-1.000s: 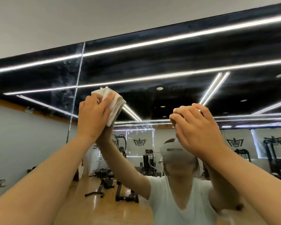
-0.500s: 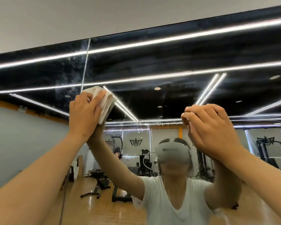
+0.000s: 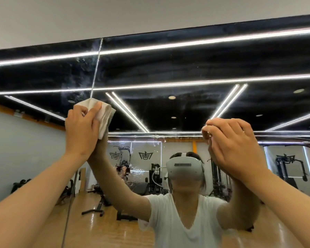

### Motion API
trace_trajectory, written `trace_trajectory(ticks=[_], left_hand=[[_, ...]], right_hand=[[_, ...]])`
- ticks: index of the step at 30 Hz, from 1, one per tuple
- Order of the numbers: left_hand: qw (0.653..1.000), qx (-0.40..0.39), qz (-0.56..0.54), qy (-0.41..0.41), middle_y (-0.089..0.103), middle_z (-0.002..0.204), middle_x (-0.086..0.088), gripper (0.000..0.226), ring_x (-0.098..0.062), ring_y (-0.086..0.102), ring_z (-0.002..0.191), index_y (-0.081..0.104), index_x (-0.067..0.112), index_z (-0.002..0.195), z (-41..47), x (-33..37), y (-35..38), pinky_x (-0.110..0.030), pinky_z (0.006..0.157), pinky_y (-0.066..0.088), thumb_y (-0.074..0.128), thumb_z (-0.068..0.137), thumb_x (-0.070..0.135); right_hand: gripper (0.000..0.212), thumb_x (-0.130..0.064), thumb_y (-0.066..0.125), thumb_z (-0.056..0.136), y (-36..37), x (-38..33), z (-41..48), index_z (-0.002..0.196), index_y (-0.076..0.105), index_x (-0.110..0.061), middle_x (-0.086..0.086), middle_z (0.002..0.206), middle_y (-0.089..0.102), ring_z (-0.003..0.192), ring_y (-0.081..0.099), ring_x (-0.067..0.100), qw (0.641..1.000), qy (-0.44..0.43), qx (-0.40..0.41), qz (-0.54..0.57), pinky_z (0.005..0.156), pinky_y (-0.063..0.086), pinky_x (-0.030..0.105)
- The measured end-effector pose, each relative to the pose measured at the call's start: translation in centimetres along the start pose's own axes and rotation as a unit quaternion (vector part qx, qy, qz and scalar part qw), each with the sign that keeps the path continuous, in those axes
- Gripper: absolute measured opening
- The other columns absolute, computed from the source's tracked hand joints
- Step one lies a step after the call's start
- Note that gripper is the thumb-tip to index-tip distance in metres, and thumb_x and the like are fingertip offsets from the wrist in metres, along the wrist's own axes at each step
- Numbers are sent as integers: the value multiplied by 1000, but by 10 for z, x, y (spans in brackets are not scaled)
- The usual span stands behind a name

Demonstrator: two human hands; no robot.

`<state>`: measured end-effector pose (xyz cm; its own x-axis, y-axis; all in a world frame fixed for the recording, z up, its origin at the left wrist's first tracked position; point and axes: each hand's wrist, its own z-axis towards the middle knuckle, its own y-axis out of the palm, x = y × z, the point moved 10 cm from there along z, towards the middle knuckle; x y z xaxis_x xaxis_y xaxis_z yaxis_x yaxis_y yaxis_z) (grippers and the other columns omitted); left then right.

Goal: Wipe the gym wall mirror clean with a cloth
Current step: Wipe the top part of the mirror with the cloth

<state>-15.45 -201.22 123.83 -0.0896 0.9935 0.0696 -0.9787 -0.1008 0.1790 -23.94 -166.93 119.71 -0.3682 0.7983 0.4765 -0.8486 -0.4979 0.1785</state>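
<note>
The cloth (image 3: 104, 115) is gripped and pressed to the mirror (image 3: 186, 108) by the left hand (image 3: 81, 129), smears (image 3: 82, 68) lying directly above.

The mirror (image 3: 186, 65) spans the far wall, with bare wall (image 3: 115, 13) above its top edge. A vertical seam (image 3: 96, 68) runs down its left part. The cloth (image 3: 105, 113) lies against the glass at the seam's lower visible end, under the left hand (image 3: 81, 133). The right hand (image 3: 234, 145) is raised well to the right.
</note>
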Motion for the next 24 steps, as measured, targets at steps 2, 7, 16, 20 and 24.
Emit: trace_trajectory(ticks=[2,7,16,20,24], left_hand=[[1000,8,-16,-24,49,109,-22,37,-38,44,97,57,7,136,-2,5,-1,-45,85,41,49,100,9],[997,4,-55,-47,48,110,-19,37,-30,44,95,56,5,135,-9,47,5,-36,81,41,45,101,18],[989,-21,-129,61,52,102,-17,39,-26,46,87,61,3,128,-5,208,23,-33,71,41,47,95,21],[988,-34,-121,89,52,100,-17,36,-28,49,87,61,4,129,-9,228,27,-35,67,46,53,95,14],[981,-62,-101,155,52,99,-16,44,-24,47,83,60,5,129,-30,233,26,-32,62,44,46,92,23]], right_hand=[[33,-20,43,93,-1,0,0,116,65,-12,7,121,62,113,52,24,1000,1,3,2,99,34,43],[29,-17,50,91,-1,1,0,115,65,-14,6,121,63,114,51,23,1000,4,11,5,99,33,40],[28,-16,52,90,-3,2,1,114,65,-12,6,119,64,113,58,27,1000,5,8,14,100,32,38],[30,-17,55,88,-1,2,0,116,65,-12,7,120,64,114,57,27,1000,4,5,14,99,32,38],[31,-18,53,87,-3,3,1,115,65,-12,8,119,64,113,55,26,1000,2,10,11,98,32,38]])
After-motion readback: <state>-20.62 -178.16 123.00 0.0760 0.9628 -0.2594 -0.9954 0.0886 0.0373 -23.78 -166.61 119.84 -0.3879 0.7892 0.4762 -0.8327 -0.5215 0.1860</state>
